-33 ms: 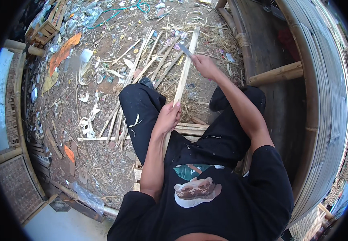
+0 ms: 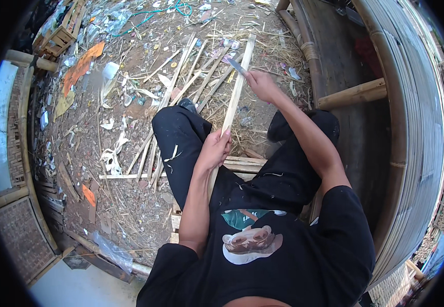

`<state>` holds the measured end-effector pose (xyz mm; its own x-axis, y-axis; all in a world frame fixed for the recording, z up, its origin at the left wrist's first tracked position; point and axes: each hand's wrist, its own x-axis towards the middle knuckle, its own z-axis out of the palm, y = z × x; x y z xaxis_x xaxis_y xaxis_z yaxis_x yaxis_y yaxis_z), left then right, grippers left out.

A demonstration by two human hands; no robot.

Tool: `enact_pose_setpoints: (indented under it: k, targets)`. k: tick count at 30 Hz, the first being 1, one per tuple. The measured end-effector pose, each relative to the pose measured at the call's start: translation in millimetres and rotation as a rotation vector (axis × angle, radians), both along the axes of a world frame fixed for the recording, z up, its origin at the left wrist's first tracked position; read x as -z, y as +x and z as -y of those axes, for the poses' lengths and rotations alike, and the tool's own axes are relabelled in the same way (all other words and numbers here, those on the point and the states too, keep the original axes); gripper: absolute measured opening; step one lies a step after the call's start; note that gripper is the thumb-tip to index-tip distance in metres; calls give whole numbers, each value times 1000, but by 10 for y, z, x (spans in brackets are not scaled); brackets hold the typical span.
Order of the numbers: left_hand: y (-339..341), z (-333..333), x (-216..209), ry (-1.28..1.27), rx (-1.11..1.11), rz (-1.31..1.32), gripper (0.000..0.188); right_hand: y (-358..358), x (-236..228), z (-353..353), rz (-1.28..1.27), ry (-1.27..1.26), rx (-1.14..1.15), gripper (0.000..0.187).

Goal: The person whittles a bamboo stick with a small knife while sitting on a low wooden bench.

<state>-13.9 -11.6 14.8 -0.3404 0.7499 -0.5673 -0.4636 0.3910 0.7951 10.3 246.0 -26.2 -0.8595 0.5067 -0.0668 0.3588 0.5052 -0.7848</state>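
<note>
A long pale bamboo strip point(image 2: 236, 94) slants away from my lap, its far end out above the littered ground. Closed round its lower part, between my knees, is my left hand point(image 2: 215, 150). Farther up, my right hand point(image 2: 263, 86) grips a knife point(image 2: 236, 65); the handle is hidden inside the fist. The grey blade lies across the strip near its far end, pointing up and left. The strip's near end runs down beside my left forearm. Pale shavings point(image 2: 171, 153) cling to my black trousers.
Several cut strips point(image 2: 177, 77) lie on the ground beyond my left knee. A wooden crate point(image 2: 63, 33) stands at the far left, and orange scraps point(image 2: 82, 66) lie nearer. Along my right runs a bamboo frame point(image 2: 397, 153). Wooden slats point(image 2: 243, 165) show between my legs.
</note>
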Motion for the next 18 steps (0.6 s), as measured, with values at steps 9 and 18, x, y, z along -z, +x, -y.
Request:
enact_pose_setpoints:
  k: [9,18]
  targets:
    - [22,-18,-40,53,-12,40,34,22,-158,-332,17,-40,351,45]
    - [-19,-22,-20,60,-13,78,33,34,-139,-366,-158,-561,217,35]
